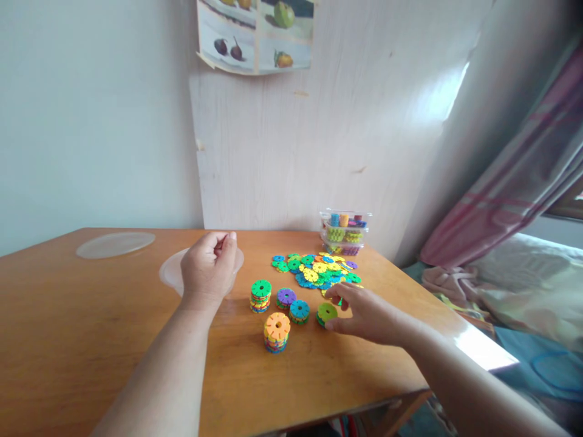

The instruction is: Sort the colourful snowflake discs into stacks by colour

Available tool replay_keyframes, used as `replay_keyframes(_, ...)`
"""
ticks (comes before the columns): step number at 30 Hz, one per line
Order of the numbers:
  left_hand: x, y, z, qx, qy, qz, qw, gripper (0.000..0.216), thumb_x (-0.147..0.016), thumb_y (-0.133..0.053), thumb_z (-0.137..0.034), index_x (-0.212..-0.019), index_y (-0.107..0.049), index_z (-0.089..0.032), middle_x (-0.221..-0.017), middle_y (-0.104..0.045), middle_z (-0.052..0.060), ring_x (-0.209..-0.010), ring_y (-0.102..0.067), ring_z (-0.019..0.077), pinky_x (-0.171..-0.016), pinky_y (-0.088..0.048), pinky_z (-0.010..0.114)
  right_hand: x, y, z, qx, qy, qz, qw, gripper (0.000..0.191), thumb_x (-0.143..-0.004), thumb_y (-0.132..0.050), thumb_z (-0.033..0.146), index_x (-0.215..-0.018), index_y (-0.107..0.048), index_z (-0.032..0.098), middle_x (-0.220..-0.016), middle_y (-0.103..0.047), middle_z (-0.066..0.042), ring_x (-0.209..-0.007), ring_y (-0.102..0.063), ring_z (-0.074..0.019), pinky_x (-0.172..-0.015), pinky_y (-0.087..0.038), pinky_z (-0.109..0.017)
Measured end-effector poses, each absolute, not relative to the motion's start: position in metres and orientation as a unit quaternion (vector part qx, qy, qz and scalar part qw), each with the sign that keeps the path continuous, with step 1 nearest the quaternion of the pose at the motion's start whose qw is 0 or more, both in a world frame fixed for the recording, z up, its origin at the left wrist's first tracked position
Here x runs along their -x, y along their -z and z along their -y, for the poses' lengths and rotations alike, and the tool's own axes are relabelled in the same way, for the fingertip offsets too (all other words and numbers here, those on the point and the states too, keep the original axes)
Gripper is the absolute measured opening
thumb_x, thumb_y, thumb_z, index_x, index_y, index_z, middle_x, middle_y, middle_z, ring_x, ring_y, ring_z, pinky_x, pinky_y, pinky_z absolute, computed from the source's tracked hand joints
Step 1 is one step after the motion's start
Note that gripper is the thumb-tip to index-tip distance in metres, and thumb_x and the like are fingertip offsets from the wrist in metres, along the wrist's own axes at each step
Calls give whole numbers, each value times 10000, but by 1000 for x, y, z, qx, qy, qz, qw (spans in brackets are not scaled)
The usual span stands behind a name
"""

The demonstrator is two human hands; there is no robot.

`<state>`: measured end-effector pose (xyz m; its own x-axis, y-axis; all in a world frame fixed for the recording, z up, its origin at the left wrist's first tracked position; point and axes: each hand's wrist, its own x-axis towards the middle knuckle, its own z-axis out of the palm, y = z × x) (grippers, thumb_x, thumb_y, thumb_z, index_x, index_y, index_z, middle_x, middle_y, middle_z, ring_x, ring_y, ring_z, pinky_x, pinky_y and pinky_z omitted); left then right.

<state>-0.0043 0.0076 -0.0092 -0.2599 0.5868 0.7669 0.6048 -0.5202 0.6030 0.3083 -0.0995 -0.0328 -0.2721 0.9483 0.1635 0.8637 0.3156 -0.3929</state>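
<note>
A right hand (359, 311), thumb and fingers parted, reaches around the three-o'clock edge of a short stack of notched, round plastic discs topped in lime green (324, 311) on an orange-brown wooden table (241, 388); whether skin meets plastic cannot be told. Between nine and ten o'clock from that stack, the left hand (204, 270) is curled into a closed fist, any contents hidden. A teal-topped stack of matching discs (298, 309) stands at nine o'clock from the lime one, a loose multicoloured pile of flat discs (319, 271) at twelve. The thin discs look light, fairly stiff and smooth, unlikely to break but apt to slide apart; a gentle pinch low at three and nine o'clock should keep the layers together.
</note>
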Motion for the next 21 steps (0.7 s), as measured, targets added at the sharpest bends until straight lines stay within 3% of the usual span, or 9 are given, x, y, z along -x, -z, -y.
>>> replay_keyframes(4,5,9,-7,604,631,486,-1,280,-925,-591,-446,-834,-708,-209,-715,-672,-14,-706,-613,151,-662,-404,261,-314,27,95,583,-111,777,210,379,-857,-696,487,-1129,-662,225,-1056,-705,-63,-904,-636,-226,-762,-479,-342)
replay_keyframes(9,7,8,-7,590,639,493,-1,273,-919,-597,-439,-816,-698,-207,-682,-653,-19,-678,-601,148,-653,-403,259,-322,23,60,587,-78,772,229,215,-878,-625,333,-1024,-710,200,-942,-717,-54,-831,-644,-202,-716,-469,-310)
replay_keyframes(13,8,8,-9,591,638,494,-3,253,-917,-598,-421,-832,-704,-208,-717,-678,-11,-702,-621,153,-663,-416,260,-322,23,23,584,-37,791,181,261,-837,-650,307,-1063,-725,201,-955,-722,-56,-833,-647,-207,-700,-447,-298)
replay_keyframes(21,10,6,-8,582,636,507,0,257,-917,-596,-425,-804,-694,-217,-668,-656,-21,-662,-604,150,-639,-414,260,-309,24,-21,589,-15,806,58,417,-780,-726,469,-1126,-731,236,-1043,-732,-81,-893,-663,-248,-720,-444,-308)
